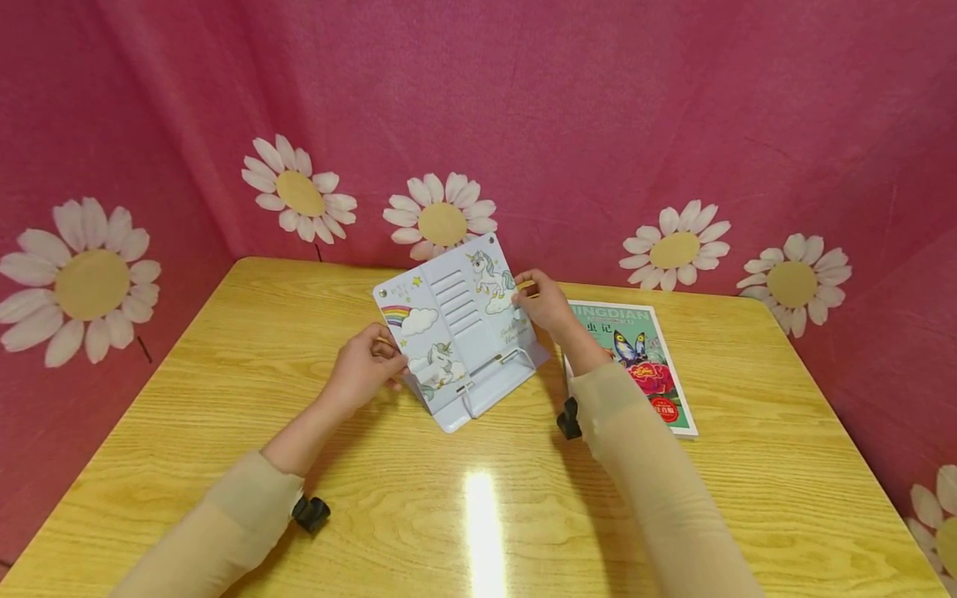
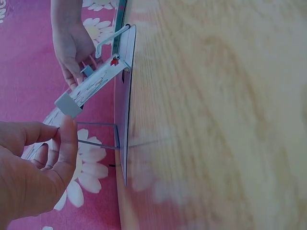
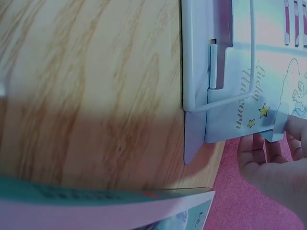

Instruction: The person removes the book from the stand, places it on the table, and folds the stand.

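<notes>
A white metal book stand with unicorn, rainbow and cloud prints is on the table, turned at an angle, its slotted back panel tilted up from its base. My left hand pinches the panel's left edge between thumb and fingers. At the opposite edge, my right hand grips the panel, thumb near a side clip and fingers partly hidden behind. Seen from the side in the left wrist view, a wire support stands between panel and base plate. Wire page holders project at the lower front.
A book with a butterfly and a red flower on its green cover lies right of the stand, partly under my right forearm. Behind the wooden table hangs a pink curtain with large daisies. Light reflects off the table's front.
</notes>
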Demonstrator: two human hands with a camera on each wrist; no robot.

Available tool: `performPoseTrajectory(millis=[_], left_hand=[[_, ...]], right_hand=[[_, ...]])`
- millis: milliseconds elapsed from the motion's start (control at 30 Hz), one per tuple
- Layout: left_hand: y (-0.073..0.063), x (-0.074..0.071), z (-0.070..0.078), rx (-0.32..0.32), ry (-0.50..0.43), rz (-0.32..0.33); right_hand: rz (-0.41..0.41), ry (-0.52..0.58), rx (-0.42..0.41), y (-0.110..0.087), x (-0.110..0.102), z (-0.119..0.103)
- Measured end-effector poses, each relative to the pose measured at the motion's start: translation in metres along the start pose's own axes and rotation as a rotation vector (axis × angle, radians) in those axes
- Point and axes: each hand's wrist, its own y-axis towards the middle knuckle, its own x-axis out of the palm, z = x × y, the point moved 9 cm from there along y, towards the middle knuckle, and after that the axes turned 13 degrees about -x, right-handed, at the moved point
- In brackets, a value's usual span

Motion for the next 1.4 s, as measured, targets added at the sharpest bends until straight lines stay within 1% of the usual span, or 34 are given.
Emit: performPoseTrajectory(millis=[233,333,467,567,700,767,967,1067,1267,1400], left_hand=[[-0.002,0.005,-0.002,-0.007,-0.011,-0.018],[-0.004,0.005,-0.001,-0.006,-0.015,-0.015],[-0.004,0.006,0.002,0.006,-0.016,-0.022],[-0.003,0.005,0.005,0.027,-0.001,-0.039],[0.000,-0.001,0.011,0.064,-0.001,-0.046],[0.001,-0.007,0.015,0.080,-0.006,-0.036],[0.004,-0.020,0.024,0.087,-0.020,0.002],[0.005,-0.025,0.029,0.108,-0.022,0.014],[0.007,-0.031,0.042,0.187,-0.035,0.020],[0.007,-0.034,0.048,0.216,-0.037,0.027]], right_hand=[[0.008,-0.030,-0.015,0.000,-0.001,0.000],[0.019,-0.049,-0.040,-0.001,-0.001,-0.002],[0.020,-0.102,-0.088,-0.007,-0.001,-0.006],[0.016,-0.138,-0.107,-0.013,0.001,-0.008],[0.017,-0.167,-0.122,-0.024,0.003,-0.012],[0.012,-0.181,-0.148,-0.028,0.006,-0.016],[0.012,-0.254,-0.252,-0.034,0.019,-0.027],[0.017,-0.288,-0.256,-0.039,0.024,-0.030],[0.001,-0.302,-0.176,-0.048,0.032,-0.029],[-0.009,-0.302,-0.153,-0.050,0.036,-0.027]])
